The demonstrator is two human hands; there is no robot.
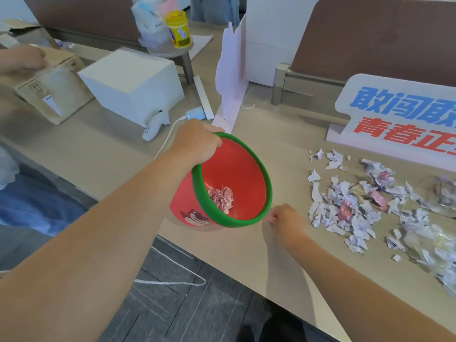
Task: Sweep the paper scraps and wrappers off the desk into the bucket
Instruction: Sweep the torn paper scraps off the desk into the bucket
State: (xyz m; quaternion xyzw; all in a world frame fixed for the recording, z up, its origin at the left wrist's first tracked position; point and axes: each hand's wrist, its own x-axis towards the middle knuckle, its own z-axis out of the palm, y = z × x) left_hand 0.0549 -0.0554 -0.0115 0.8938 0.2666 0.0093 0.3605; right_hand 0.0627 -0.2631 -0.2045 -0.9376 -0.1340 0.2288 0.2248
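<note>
My left hand [196, 141] grips the green rim of a red bucket [244, 169], which is tilted with its mouth facing me at the desk's front edge. A crumpled pink and white wad of paper [221, 196] lies inside it. My right hand [286, 222] rests on the desk just right of the bucket's rim, its fingers curled with nothing visible in them. A spread of torn white and pink paper scraps [345, 206] covers the desk to the right. Clear plastic wrappers [429, 240] lie among the scraps near the right edge.
A sign with blue and red characters [404, 119] stands behind the scraps. A white box [130, 85], a cardboard box [49, 95] and a white cable [167, 137] lie to the left. Another person's hand [22, 59] is at far left. The desk's front edge [246, 287] runs diagonally.
</note>
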